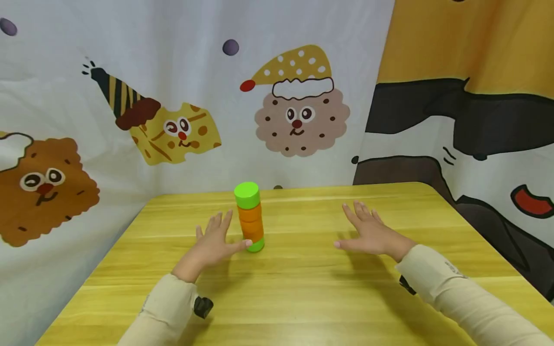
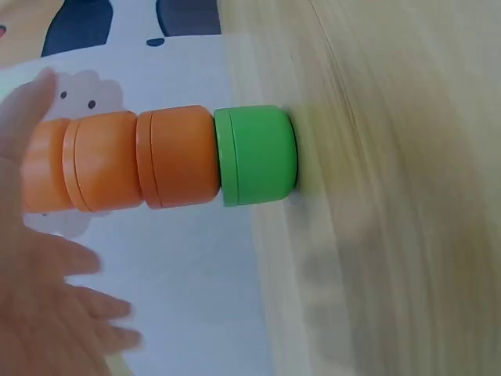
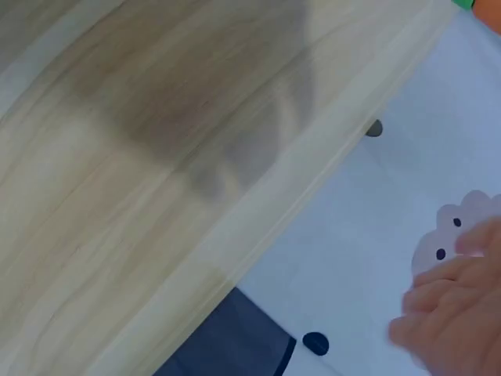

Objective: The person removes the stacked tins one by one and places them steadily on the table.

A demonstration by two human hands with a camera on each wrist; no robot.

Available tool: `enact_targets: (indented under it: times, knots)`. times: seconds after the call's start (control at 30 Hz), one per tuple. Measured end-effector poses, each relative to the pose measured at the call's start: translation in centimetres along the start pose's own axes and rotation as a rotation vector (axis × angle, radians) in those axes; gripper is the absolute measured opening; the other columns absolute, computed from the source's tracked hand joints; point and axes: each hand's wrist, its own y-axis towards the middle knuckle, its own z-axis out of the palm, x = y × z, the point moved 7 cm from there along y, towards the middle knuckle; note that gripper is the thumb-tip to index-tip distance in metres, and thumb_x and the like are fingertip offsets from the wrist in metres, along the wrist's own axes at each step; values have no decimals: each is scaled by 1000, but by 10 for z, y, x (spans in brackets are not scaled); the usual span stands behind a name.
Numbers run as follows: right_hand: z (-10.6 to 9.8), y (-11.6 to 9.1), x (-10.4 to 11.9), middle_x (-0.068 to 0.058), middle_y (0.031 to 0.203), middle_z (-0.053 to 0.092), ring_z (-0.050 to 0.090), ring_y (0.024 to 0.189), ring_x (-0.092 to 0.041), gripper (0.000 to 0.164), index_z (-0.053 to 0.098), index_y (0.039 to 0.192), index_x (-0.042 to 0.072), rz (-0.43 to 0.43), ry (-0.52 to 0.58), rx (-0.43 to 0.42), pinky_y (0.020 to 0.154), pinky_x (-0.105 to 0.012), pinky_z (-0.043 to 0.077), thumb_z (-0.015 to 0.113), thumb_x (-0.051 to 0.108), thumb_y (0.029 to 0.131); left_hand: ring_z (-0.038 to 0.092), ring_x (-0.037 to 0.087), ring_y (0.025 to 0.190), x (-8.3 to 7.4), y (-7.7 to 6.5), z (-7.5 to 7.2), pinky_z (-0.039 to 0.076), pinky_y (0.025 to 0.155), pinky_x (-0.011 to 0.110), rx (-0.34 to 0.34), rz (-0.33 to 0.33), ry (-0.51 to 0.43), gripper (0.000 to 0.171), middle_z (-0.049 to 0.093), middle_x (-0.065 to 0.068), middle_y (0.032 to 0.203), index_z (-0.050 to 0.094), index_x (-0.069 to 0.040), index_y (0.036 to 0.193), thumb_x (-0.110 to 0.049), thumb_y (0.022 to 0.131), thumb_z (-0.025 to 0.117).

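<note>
An upright cylinder (image 1: 251, 222) with an orange ribbed body and bright green ends stands on the wooden table, left of the middle; its exact kind cannot be told. Just left of it my left hand (image 1: 213, 247) is spread, the thumb reaching across in front of its lower part in the head view. In the left wrist view the orange segments and green end (image 2: 258, 155) lie beside that hand, with no grip on them. My right hand (image 1: 368, 233) hovers over the right side of the table, fingers spread, holding nothing. Part of it shows in the right wrist view (image 3: 458, 301).
The wooden table (image 1: 294, 298) has its far edge close to a hanging cloth (image 1: 195, 72) printed with cartoon cookies and cheese. Dark straps or devices (image 1: 202, 306) sit at both sleeve cuffs. Both hands cast shadows on the tabletop.
</note>
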Motion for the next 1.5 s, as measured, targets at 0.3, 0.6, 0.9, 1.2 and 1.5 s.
enact_targets:
  times: [0.3, 0.6, 0.9, 1.2, 1.5]
  knots:
    - [-7, 15, 34, -11, 155, 8, 8, 142, -33, 101, 11, 149, 7, -139, 175, -161, 111, -56, 14, 62, 58, 79, 23, 35, 137, -1, 10, -12, 26, 108, 53, -199, 91, -407, 91, 22, 15, 152, 19, -10, 149, -48, 81, 67]
    - [0, 35, 75, -7, 152, 24, 25, 138, -29, 85, 23, 148, 12, -222, 355, -227, 109, -50, 26, 65, 47, 83, 35, 26, 133, 1, 16, -10, 30, 109, 37, -283, 188, -691, 72, 37, 12, 145, 32, -7, 143, -23, 84, 70]
    - [0, 54, 107, -9, 145, 39, 38, 131, -28, 77, 34, 144, 11, -307, 380, -278, 105, -47, 34, 68, 42, 82, 42, 24, 128, -2, 23, -4, 34, 107, 34, -315, 196, -790, 63, 45, 12, 138, 41, -7, 138, -19, 84, 70]
    - [-6, 73, 133, -6, 142, 43, 40, 130, -24, 71, 40, 141, 12, -310, 431, -266, 106, -43, 34, 65, 44, 83, 46, 26, 125, -5, 25, -6, 37, 105, 36, -360, 203, -823, 57, 49, 15, 134, 46, -3, 133, -15, 83, 70]
    - [-8, 87, 153, -5, 138, 48, 45, 126, -22, 63, 46, 137, 12, -300, 508, -267, 103, -44, 38, 64, 43, 85, 51, 25, 119, -5, 27, -6, 40, 102, 33, -390, 215, -853, 50, 54, 15, 129, 50, -3, 130, -12, 84, 68]
